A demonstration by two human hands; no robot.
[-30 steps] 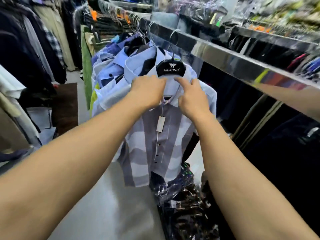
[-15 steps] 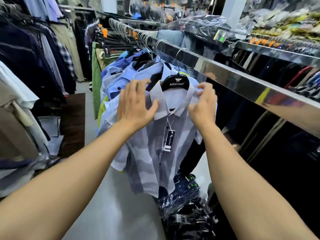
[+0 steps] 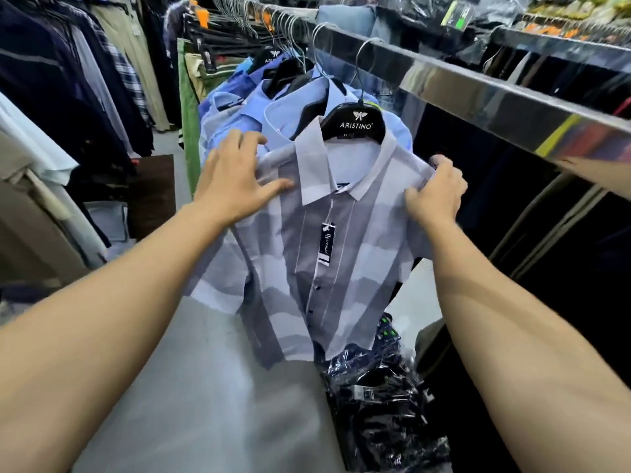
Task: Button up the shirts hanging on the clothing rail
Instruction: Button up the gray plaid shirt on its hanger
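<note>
A clothes shop fills the frame, with a long shiny clothing rail [image 3: 478, 93] running from the top middle down to the right edge. In the middle hangs a grey and blue striped shirt [image 3: 327, 268] on a black hanger [image 3: 355, 126], in front of plain blue shirts [image 3: 273, 107]. Its front looks closed. To do this step well, pull both shoulders flat and even. The left hand [image 3: 235, 179] lies flat on one shoulder, fingers spread wide. The right hand [image 3: 438, 192] pinches the other shoulder with curled fingers.
</note>
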